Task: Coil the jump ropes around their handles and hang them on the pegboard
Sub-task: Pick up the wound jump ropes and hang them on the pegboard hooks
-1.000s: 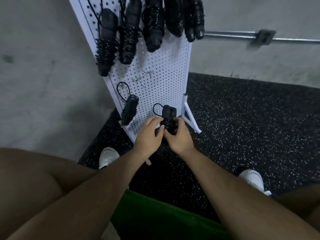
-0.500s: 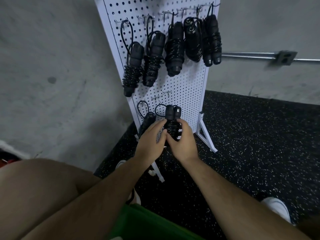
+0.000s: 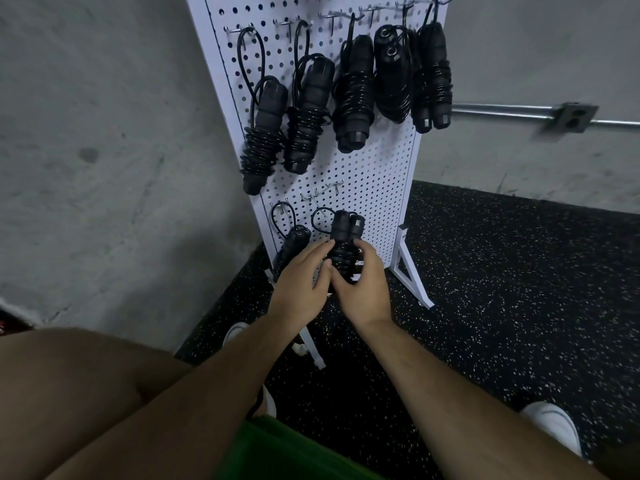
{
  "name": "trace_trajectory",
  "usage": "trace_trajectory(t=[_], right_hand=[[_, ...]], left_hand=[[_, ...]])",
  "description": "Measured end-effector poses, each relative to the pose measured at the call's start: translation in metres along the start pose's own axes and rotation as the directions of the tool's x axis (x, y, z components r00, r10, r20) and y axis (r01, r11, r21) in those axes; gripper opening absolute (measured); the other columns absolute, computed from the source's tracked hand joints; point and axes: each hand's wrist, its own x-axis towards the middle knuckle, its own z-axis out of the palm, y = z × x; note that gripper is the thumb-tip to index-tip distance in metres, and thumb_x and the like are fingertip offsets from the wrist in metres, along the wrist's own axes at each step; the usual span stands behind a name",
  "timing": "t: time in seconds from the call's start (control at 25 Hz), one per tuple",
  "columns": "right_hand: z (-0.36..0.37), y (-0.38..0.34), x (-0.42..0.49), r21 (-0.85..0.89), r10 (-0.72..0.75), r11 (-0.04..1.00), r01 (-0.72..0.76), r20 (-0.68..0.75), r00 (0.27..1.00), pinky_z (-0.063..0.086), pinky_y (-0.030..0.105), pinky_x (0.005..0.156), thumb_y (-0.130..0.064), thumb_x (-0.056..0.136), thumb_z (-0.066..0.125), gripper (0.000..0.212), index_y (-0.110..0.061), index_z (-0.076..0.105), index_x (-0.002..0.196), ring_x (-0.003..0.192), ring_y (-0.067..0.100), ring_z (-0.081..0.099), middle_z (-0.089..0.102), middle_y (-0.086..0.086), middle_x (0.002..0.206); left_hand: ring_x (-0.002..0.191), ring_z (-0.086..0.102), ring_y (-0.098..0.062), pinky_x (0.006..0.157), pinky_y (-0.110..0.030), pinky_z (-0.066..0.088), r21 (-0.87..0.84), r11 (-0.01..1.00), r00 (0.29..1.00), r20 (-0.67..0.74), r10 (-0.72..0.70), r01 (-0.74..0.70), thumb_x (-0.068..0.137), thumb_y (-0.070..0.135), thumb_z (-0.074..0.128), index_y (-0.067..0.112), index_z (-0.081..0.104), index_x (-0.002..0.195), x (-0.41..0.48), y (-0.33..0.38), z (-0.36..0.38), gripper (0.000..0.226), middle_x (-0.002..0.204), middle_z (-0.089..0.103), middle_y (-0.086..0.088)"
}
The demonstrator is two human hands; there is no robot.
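The white pegboard (image 3: 363,174) is a perforated sheet on an angled white stand, set on black rubber flooring (image 3: 502,271) speckled with white, against a rough grey concrete wall (image 3: 104,133). Its top edge is cut off by the frame.

Low on the board, both hands meet on a jump rope (image 3: 343,244): two matte black cylindrical handles side by side, their lower half bound in glossy black cord. The right hand (image 3: 363,289) curls round the wrapped part from the right and below, hiding the handles' lower ends. The left hand (image 3: 300,282) lies against the coil's left side with its fingers nearly straight, touching rather than wrapping it. A small cord loop (image 3: 319,221) stands out to the upper left, just beside a wire hook; whether it is caught on the hook is hard to make out.

Just left hangs another coiled rope (image 3: 292,242), half hidden behind the left hand. Above, five wrapped ropes (image 3: 353,95) hang from a row of metal hooks (image 3: 372,12). A metal conduit (image 3: 502,114) runs along the wall at right.
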Motion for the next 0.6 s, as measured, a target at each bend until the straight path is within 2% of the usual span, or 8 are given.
trace_trajectory(t=[0.08, 0.2, 0.28, 0.32, 0.4, 0.48, 0.6], right_hand=[[0.005, 0.000, 0.006, -0.003, 0.020, 1.000, -0.020, 0.023, 1.000, 0.032, -0.007, 0.076, -0.034, 0.090, 0.073, 0.059, -0.028, 0.044, 0.141, 0.099, -0.021, 0.044, 0.051, -0.010, 0.124], [0.012, 0.007, 0.013, -0.014, 0.045, 0.999, -0.045, 0.050, 0.998, 0.033, -0.007, 0.074, -0.031, 0.091, 0.073, 0.058, -0.029, 0.044, 0.141, 0.097, -0.013, 0.048, 0.050, -0.014, 0.122], [0.016, 0.014, 0.014, -0.023, 0.044, 0.999, -0.042, 0.071, 0.997, 0.034, -0.003, 0.082, -0.031, 0.092, 0.071, 0.059, -0.029, 0.042, 0.143, 0.106, -0.008, 0.047, 0.050, -0.016, 0.126], [0.017, 0.018, 0.014, -0.030, 0.041, 0.999, -0.039, 0.083, 0.996, 0.036, 0.002, 0.090, -0.032, 0.093, 0.071, 0.059, -0.028, 0.041, 0.144, 0.113, -0.004, 0.047, 0.050, -0.017, 0.129], [0.021, 0.029, 0.014, -0.070, 0.037, 0.997, -0.029, 0.115, 0.993, 0.043, 0.023, 0.105, -0.037, 0.094, 0.068, 0.062, -0.027, 0.039, 0.147, 0.126, 0.004, 0.048, 0.049, -0.012, 0.142], [0.023, 0.040, 0.013, -0.106, 0.039, 0.994, -0.020, 0.178, 0.983, 0.044, 0.033, 0.109, -0.042, 0.096, 0.063, 0.061, -0.029, 0.036, 0.150, 0.133, 0.009, 0.047, 0.044, -0.008, 0.151], [0.023, 0.050, 0.001, -0.153, 0.003, 0.987, 0.041, 0.274, 0.962, 0.042, 0.026, 0.107, -0.037, 0.101, 0.057, 0.054, -0.029, 0.039, 0.151, 0.131, 0.010, 0.049, 0.045, -0.007, 0.152]], left_hand=[[0.147, 0.029, 0.001, 0.123, -0.033, 0.029, -0.006, 0.999, 0.998, 0.040, -0.042, 0.042, 0.108, 0.029, 0.041, 0.028, 0.043, 0.153, 0.005, -0.008, 0.000, 0.045, 0.159, 0.037, 0.013], [0.149, 0.023, 0.002, 0.124, -0.037, 0.027, -0.026, 0.995, 0.992, 0.090, -0.093, 0.095, 0.108, 0.034, 0.039, 0.033, 0.036, 0.155, 0.008, -0.021, 0.005, 0.047, 0.162, 0.029, 0.017], [0.150, 0.019, 0.002, 0.124, -0.039, 0.027, -0.036, 0.993, 0.988, 0.114, -0.104, 0.109, 0.108, 0.037, 0.038, 0.036, 0.032, 0.156, 0.006, -0.030, 0.010, 0.048, 0.163, 0.024, 0.021], [0.150, 0.018, 0.002, 0.124, -0.039, 0.026, -0.039, 0.992, 0.986, 0.122, -0.112, 0.118, 0.108, 0.039, 0.037, 0.037, 0.030, 0.156, 0.004, -0.034, 0.013, 0.049, 0.163, 0.022, 0.022], [0.151, 0.016, 0.002, 0.125, -0.038, 0.025, -0.034, 0.990, 0.982, 0.136, -0.130, 0.136, 0.108, 0.041, 0.037, 0.037, 0.028, 0.157, 0.001, -0.041, 0.017, 0.051, 0.164, 0.018, 0.023], [0.151, 0.017, 0.000, 0.125, -0.035, 0.023, -0.030, 0.989, 0.981, 0.136, -0.140, 0.145, 0.108, 0.039, 0.038, 0.035, 0.029, 0.157, -0.002, -0.045, 0.021, 0.051, 0.164, 0.017, 0.022], [0.150, 0.026, -0.005, 0.124, -0.034, 0.026, -0.038, 0.985, 0.981, 0.101, -0.166, 0.171, 0.107, 0.029, 0.044, 0.026, 0.038, 0.155, -0.015, -0.052, 0.030, 0.048, 0.163, 0.027, 0.013]])
